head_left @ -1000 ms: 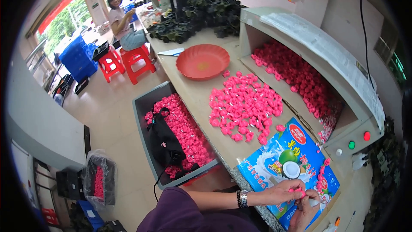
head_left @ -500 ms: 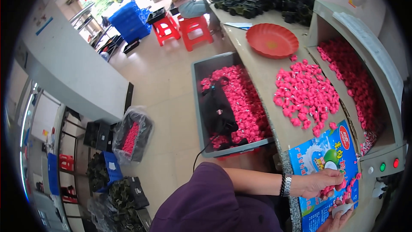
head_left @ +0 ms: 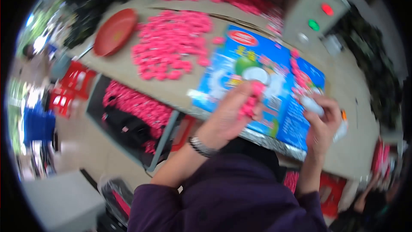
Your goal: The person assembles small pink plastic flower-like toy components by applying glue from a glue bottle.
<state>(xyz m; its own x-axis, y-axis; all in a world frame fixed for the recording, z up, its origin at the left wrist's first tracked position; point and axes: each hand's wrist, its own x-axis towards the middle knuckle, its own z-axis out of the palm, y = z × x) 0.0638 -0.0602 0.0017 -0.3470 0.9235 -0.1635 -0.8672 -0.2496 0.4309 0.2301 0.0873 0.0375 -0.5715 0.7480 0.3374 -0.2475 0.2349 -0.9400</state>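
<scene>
Head view, blurred by motion: at the far left stand red stools on the floor, and beside the table's near edge a bin holds pink pieces and a black bag. On the table, a red dish lies at the far left corner, with a heap of pink pieces to its right. A blue printed sheet lies flat at the near edge. Over it the left hand, a watch on its wrist, has its fingers closed around a few pink pieces. Just right, the right hand has its fingers curled around a small white thing, too blurred to name. Behind the sheet a grey box carries a red and a green button
</scene>
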